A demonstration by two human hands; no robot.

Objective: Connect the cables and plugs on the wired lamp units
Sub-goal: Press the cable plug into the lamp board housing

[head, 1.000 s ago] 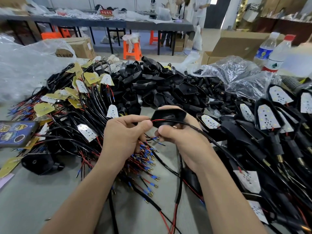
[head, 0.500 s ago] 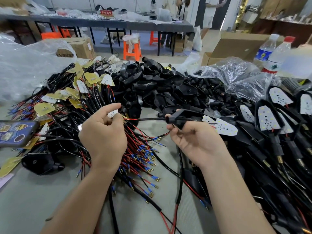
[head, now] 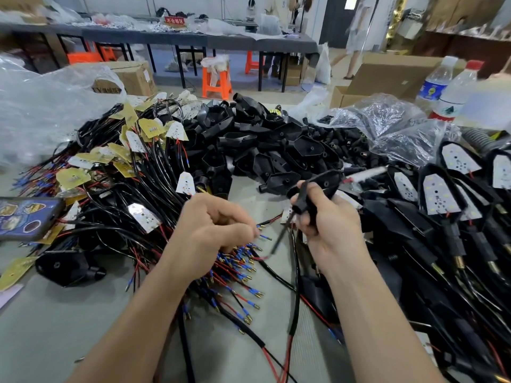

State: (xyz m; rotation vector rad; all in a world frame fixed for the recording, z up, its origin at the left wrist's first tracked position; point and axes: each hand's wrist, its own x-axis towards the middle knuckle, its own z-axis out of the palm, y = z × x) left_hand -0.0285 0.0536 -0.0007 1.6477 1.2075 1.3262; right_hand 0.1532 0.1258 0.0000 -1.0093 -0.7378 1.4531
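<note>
My right hand (head: 329,228) grips a black lamp housing (head: 322,181) by its stem, which points down and to the left. A blurred white LED board (head: 365,174) sticks out at the housing's right end. A thin blurred cable (head: 278,239) hangs from the stem between my hands. My left hand (head: 210,230) is curled just left of it, and its fingertips pinch a wire with a blue terminal (head: 265,237). Under both hands lies a bundle of red and black wires with blue and gold terminals (head: 237,272).
Wired LED boards (head: 138,167) are heaped at left, empty black housings (head: 262,145) at centre, and assembled lamp units (head: 442,194) at right. A phone (head: 25,217) and a loose housing (head: 69,268) lie at left. Two water bottles (head: 442,87) and plastic bags (head: 401,128) stand behind.
My left hand has moved right, back toward my right hand, and closed on a wire end. My right hand has turned the housing so that its stem points down.
</note>
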